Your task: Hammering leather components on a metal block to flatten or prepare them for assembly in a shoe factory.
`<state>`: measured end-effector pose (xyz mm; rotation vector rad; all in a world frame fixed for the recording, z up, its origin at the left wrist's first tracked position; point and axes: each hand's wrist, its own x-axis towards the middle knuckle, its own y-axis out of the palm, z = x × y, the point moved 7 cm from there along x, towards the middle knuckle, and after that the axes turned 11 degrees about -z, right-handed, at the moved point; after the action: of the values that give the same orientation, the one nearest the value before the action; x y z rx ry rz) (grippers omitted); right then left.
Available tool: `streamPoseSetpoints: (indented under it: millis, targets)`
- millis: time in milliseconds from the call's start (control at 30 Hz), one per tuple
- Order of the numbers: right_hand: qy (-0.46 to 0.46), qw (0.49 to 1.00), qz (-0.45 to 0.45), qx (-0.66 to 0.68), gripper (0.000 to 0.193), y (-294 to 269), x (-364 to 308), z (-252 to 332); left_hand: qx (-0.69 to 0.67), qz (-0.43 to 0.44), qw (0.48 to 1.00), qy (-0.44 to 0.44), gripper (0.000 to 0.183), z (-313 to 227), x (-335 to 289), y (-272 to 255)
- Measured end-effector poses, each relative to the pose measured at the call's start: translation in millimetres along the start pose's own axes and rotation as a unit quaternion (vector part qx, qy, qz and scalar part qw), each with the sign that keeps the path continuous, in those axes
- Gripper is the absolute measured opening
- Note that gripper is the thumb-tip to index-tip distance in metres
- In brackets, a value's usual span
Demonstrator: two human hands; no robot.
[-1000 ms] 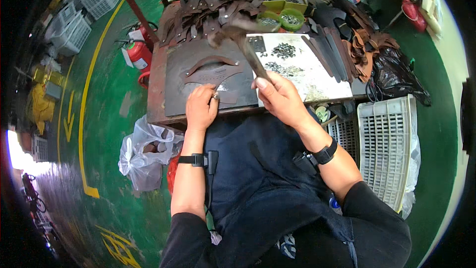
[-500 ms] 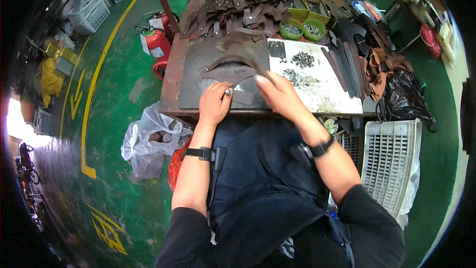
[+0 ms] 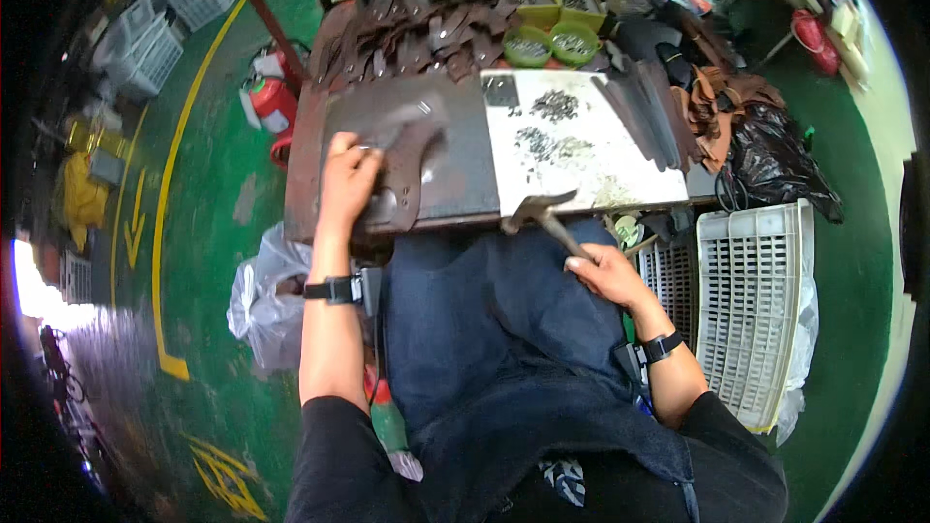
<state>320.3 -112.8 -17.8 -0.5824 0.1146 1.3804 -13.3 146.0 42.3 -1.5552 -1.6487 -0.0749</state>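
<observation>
Left of white board (image 3: pixel 618 184): brown leather piece (image 3: pixel 409 176), now turned front-to-back, blurred; left hand (image 3: pixel 347 181) at its left edge, can't tell if pinching. Claw hammer (image 3: pixel 548 220) lowered from over leather to board's front edge, right hand (image 3: pixel 612 278) clenched around it.

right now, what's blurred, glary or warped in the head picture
Head view: the dark brown leather piece beside the bare left hand is smeared, apparently by motion; head view: glare washes out the bright white patch at the far left; head view: the long yellow painted floor line curves, and the corners go black.
</observation>
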Motion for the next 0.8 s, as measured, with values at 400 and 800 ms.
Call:
streamPoseSetpoints:
  millis: [400, 800]
  targets:
    - [0.042, 0.999, -0.005, 0.009, 0.024, -13.2, 5.4, -1.7, 0.066, -0.287, 0.857, -0.423, 0.039, 70.9, -259.6, -130.0]
    - [0.011, 0.999, -0.025, -0.029, 0.022, -8.7, -0.4, -3.8, -0.15, -0.065, 0.699, -0.697, 0.024, 147.3, -459.5, -94.2]
